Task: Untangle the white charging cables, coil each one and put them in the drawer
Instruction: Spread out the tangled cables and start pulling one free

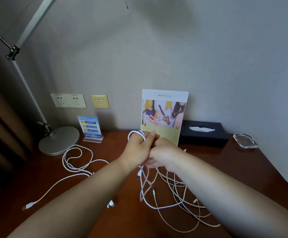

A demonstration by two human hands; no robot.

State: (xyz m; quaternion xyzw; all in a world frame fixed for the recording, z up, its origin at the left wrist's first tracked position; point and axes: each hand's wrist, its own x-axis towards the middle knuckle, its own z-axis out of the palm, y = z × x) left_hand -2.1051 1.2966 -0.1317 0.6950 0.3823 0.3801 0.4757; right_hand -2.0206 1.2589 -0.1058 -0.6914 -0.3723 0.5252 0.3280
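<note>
Both hands are raised together over the brown desk (243, 169). My left hand (139, 146) has a white cable coil (137, 133) looped round its fingers and grips it. My right hand (164, 150) presses against the left and holds strands of the same cable, which hang down below the hands (144, 182). A tangle of white cables (179, 200) lies on the desk under my right forearm. Another loose white cable (74, 160) lies looped to the left, its USB plug (27, 206) near the front left. No drawer shows in the head view.
A silver desk lamp base (59, 140) stands at the left, with a small blue sign (90, 127) beside it. An upright leaflet stand (164, 115), a dark tissue box (203, 134) and a glass ashtray (245, 140) line the wall. Wall sockets (68, 100) sit behind.
</note>
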